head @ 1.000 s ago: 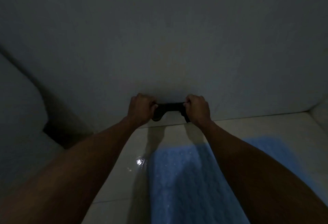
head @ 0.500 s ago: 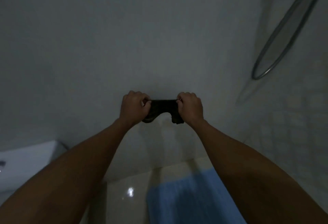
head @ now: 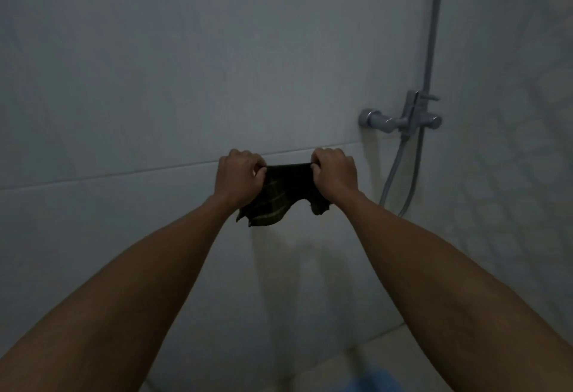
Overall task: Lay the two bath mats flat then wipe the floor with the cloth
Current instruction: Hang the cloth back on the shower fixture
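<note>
Both hands, left hand [head: 238,176] and right hand [head: 335,173], are clenching the dark cloth [head: 285,193] up near the wall [head: 155,81], so floor wiping's looking not started yet.

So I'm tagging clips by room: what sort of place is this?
Most likely a bathroom shower area: a shower mixer tap with its hose on a tiled wall, and a blue bath mat on the floor.

We see a dim, grey, grainy picture; faint arm shadows fall on the wall [head: 186,81], and straight lines bow toward the soft edges.
</note>
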